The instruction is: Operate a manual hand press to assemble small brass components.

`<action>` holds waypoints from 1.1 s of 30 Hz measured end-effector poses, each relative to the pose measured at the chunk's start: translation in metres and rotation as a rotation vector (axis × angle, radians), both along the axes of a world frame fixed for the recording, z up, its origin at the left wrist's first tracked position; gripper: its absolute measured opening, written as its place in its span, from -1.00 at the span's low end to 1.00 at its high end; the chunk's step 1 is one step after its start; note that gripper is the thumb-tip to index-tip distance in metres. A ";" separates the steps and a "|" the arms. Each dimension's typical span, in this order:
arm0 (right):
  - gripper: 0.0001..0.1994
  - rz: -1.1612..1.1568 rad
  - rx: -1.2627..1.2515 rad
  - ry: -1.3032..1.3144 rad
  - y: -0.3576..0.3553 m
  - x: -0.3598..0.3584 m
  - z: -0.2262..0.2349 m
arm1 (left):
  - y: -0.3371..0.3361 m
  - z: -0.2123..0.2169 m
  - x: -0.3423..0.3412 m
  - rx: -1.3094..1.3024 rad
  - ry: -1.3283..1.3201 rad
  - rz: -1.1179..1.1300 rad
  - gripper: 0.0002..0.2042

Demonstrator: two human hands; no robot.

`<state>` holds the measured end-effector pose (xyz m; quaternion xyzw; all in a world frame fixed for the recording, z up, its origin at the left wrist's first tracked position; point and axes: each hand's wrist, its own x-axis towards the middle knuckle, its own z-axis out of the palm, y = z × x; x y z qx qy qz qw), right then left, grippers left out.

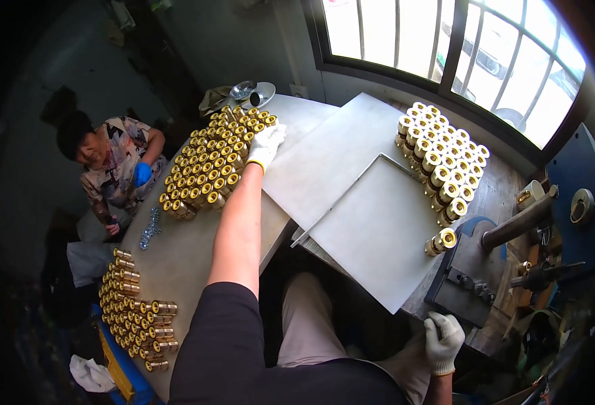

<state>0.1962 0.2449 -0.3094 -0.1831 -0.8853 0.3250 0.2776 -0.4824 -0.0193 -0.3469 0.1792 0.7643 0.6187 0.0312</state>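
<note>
My left hand (267,145), in a white knit glove, reaches out to the right edge of a large block of brass cylindrical fittings (206,158) standing on the left table. It touches or nearly touches the outermost fittings; its fingers are mostly hidden behind the back of the hand, so a grip cannot be made out. My right hand (444,343), gloved too, hovers by the near edge of the right bench, beside the base of a press (469,277). Its fingers are loosely curled, and nothing shows in them. One brass fitting (440,241) stands apart from the rest, close to the press.
More fittings stand in rows (446,155) under the window, and others in a group (139,310) at near left. A metal sheet (378,236) with a thin bent rod (338,202) covers the bench. Across the left table sits a person (118,152) wearing a blue glove, near small silvery parts (150,229).
</note>
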 end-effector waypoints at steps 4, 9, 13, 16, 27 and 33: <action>-0.83 0.027 0.033 0.085 -0.002 -0.005 0.001 | -0.029 0.018 0.003 0.136 0.067 0.141 -0.67; -0.83 0.031 -0.001 0.084 -0.004 -0.003 0.004 | -0.023 0.006 -0.012 -0.250 0.459 0.480 -0.51; -0.87 0.012 0.072 0.132 -0.004 -0.004 0.003 | 0.019 0.023 -0.008 -0.938 0.455 0.377 -0.51; -0.89 -0.004 0.049 0.073 -0.001 0.000 0.005 | 0.054 0.037 0.066 -0.249 0.408 0.287 -0.56; -0.87 0.014 0.058 0.185 -0.004 -0.002 0.005 | 0.024 0.067 0.288 -1.033 0.550 -0.077 -0.71; -0.87 0.033 0.069 0.192 0.000 0.003 0.001 | 0.004 0.072 0.297 -0.887 0.289 0.012 -0.71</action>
